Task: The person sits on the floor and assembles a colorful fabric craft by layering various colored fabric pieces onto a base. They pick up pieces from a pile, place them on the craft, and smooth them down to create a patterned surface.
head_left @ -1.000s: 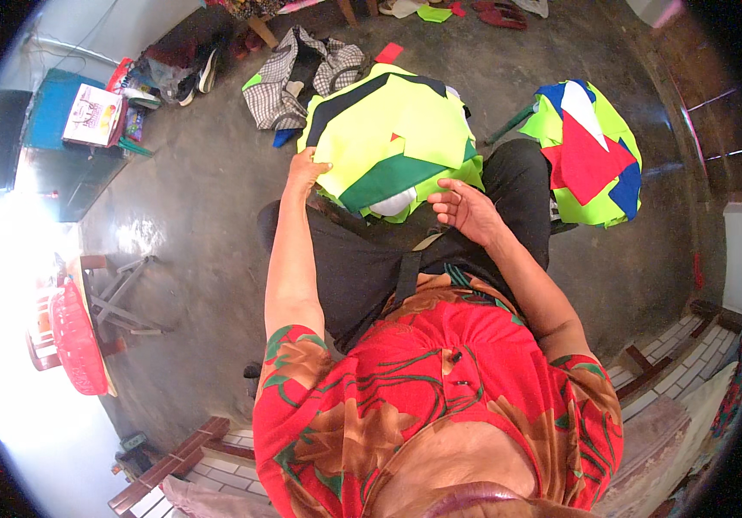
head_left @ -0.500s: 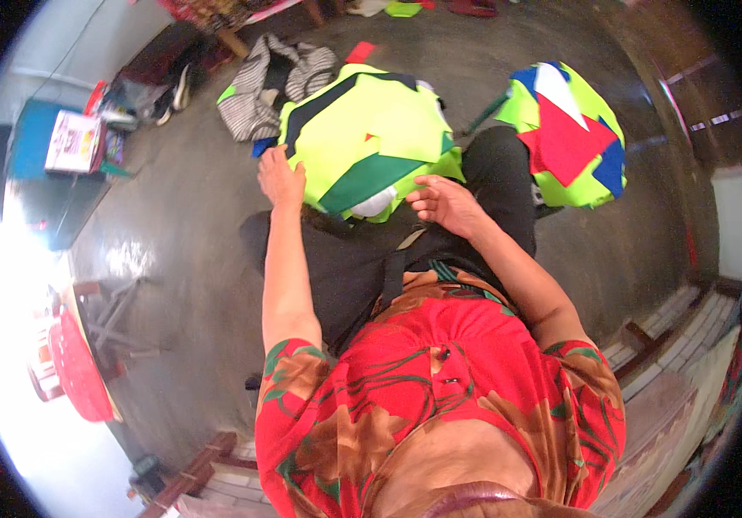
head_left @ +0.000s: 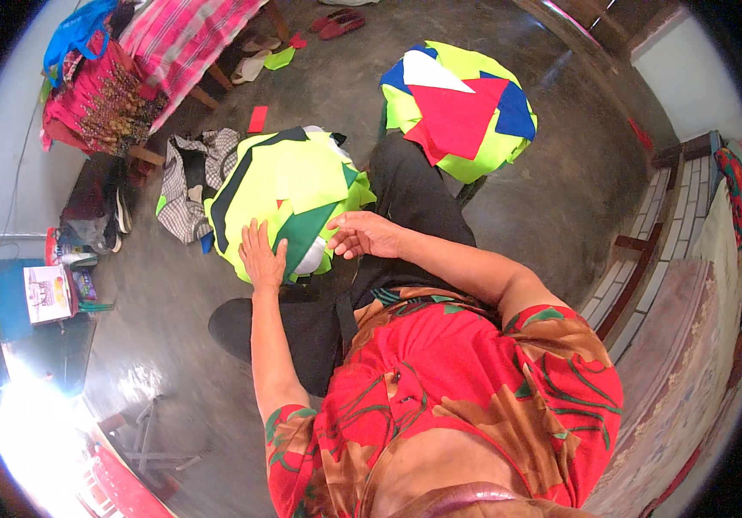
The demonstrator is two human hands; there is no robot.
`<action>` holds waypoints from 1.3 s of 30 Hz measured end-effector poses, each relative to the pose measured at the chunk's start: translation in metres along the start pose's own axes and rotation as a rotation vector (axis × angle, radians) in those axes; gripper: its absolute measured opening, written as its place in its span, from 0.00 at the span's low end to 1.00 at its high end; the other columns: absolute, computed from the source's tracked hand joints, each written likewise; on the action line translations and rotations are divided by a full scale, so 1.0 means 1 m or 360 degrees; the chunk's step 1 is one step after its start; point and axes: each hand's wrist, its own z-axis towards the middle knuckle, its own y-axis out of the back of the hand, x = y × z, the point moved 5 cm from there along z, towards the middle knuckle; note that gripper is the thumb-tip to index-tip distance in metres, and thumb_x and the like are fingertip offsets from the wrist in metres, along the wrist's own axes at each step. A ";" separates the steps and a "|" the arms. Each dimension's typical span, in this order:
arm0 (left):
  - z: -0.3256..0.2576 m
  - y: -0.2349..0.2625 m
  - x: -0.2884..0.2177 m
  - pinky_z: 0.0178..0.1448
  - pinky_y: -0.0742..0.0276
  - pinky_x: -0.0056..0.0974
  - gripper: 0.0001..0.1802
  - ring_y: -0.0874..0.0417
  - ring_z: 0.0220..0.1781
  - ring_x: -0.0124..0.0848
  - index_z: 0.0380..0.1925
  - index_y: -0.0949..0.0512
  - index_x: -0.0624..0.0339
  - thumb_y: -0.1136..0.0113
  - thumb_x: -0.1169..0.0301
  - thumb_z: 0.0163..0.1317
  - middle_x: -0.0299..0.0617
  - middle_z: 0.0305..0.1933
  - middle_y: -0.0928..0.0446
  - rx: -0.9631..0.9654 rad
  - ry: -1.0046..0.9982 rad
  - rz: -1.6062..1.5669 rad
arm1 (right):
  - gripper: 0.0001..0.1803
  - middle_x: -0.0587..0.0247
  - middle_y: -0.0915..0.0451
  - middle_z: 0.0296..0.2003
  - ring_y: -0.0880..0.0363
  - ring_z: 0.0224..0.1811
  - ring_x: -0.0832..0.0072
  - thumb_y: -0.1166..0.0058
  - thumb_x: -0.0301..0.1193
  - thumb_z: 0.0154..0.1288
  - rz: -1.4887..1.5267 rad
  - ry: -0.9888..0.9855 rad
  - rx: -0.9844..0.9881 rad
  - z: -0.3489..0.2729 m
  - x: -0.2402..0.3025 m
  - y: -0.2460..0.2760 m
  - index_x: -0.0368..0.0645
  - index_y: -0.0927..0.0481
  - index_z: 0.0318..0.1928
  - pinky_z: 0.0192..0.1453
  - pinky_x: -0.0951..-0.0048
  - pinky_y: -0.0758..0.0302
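Grey concrete floor [head_left: 552, 198], cluttered room

Left hand [head_left: 261, 256] flat, palm down (fingers together); right hand [head_left: 362, 234] loosely curled, forearms outstretched.

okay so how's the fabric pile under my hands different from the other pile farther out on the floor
The near fabric pile is mostly neon yellow with dark green pieces; the far fabric pile is topped with red, blue and white pieces. The left hand rests flat on the near pile and the right hand reaches its edge; nobody touches the far pile. Both are rounded heaps of cut cloth with neon yellow in them.
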 end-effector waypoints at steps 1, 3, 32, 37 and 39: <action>0.000 0.000 0.000 0.71 0.50 0.57 0.33 0.50 0.74 0.46 0.63 0.38 0.53 0.43 0.56 0.60 0.44 0.71 0.45 0.0007 0.0019 0.0004 | 0.16 0.55 0.20 0.39 0.19 0.36 0.71 0.50 0.38 0.68 -0.0011 0.0032 0.0016 -0.001 0.001 -0.002 0.43 0.29 0.50 0.41 0.69 0.21; -0.001 -0.001 -0.001 0.71 0.51 0.57 0.33 0.51 0.74 0.45 0.63 0.38 0.53 0.43 0.56 0.60 0.43 0.72 0.46 0.0022 0.0057 0.0012 | 0.16 0.55 0.19 0.40 0.18 0.36 0.72 0.51 0.37 0.69 -0.0031 0.0094 0.0049 -0.004 0.004 -0.004 0.42 0.28 0.51 0.41 0.71 0.21; -0.007 -0.013 0.011 0.72 0.57 0.60 0.38 0.55 0.76 0.46 0.66 0.42 0.51 0.42 0.54 0.58 0.41 0.74 0.50 0.0037 0.0103 -0.0139 | 0.13 0.62 0.22 0.38 0.22 0.45 0.60 0.42 0.40 0.58 -0.3258 0.0936 -0.1918 -0.089 0.274 0.100 0.55 0.21 0.43 0.43 0.56 0.24; -0.005 -0.009 0.004 0.72 0.58 0.61 0.44 0.57 0.76 0.47 0.66 0.42 0.54 0.40 0.47 0.54 0.42 0.74 0.52 0.0024 0.0070 -0.0111 | 0.09 0.62 0.22 0.34 0.22 0.41 0.60 0.47 0.41 0.61 -0.3422 0.1097 -0.1975 -0.087 0.279 0.122 0.53 0.22 0.36 0.39 0.57 0.24; -0.006 -0.008 0.004 0.72 0.59 0.61 0.46 0.57 0.76 0.46 0.67 0.43 0.54 0.40 0.45 0.53 0.42 0.74 0.52 0.0056 0.0087 -0.0082 | 0.08 0.63 0.22 0.33 0.22 0.40 0.60 0.48 0.40 0.63 -0.3449 0.1185 -0.1979 -0.084 0.277 0.120 0.52 0.23 0.36 0.38 0.56 0.24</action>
